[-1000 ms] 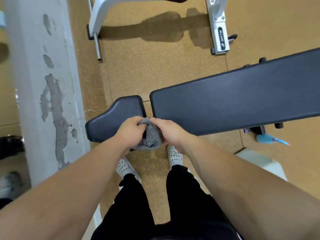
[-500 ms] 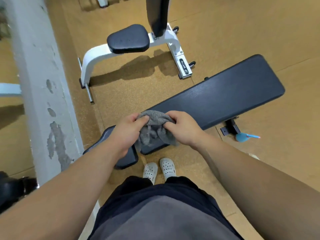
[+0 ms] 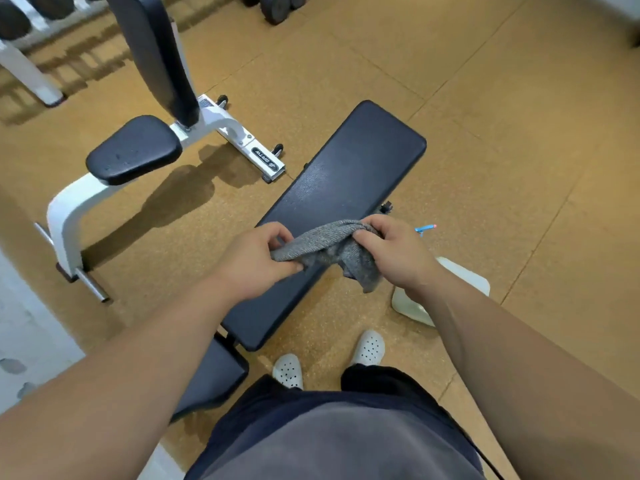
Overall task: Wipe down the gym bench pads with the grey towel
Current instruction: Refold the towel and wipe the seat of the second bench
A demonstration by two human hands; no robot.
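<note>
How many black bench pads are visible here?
4: the long pad under the grey towel; the short seat pad at its near end, partly behind an arm; the other bench's seat pad at left; its upright back pad above. Others may be hidden.

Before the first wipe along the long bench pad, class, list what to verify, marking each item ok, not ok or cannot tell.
1. Grey towel held: ok; left hand and right hand both grip it.
2. Towel spread flat for wiping: not ok; it is bunched between the hands.
3. Towel touching the long pad: cannot tell; it is held over the pad's near half.
4. Pad surface free of objects: ok; nothing lies on its visible part.
5. Towel damp: cannot tell.
6. Spray bottle out of the way: ok; it is on the floor beside the bench.
</note>
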